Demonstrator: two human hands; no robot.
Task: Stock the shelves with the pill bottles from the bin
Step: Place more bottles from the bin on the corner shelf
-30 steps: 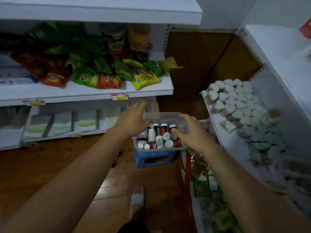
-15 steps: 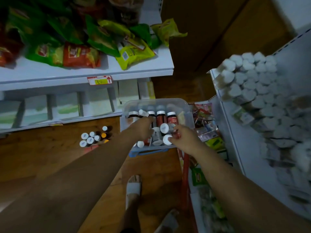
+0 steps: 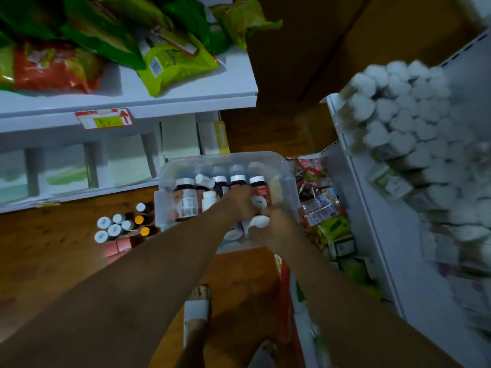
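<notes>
**Head camera: bin nearly full, shelving hardly begun**

On the left, the left shelf [image 3: 159, 100] carries snack bags [image 3: 172, 62], with pale boxes [image 3: 127, 166] on the tier below. No pill bottles show on either level. On the wooden floor, just left of the bin, stands a small cluster of floor bottles [image 3: 119, 224]. I cannot tell whether they belong to this job.

In the middle, the clear bin [image 3: 223, 158] holds many pill bottles [image 3: 186, 197], some upright along its far wall and others lying loose. Both hands are inside it. The left hand [image 3: 240, 201] is sunk among the bottles, and its fingers are hidden, so I cannot tell whether it grips one. The right hand [image 3: 279, 228], close against the left, curls round a white-capped bottle [image 3: 259, 221] lying toward the bin's near side.

On the right, the right shelf [image 3: 372, 235] is packed with blurred white-lidded jars [image 3: 398, 115].

By my reading, the task is at the picking-up stage. Nothing from the bin is visibly shelved, and almost the whole load is left to place.
</notes>
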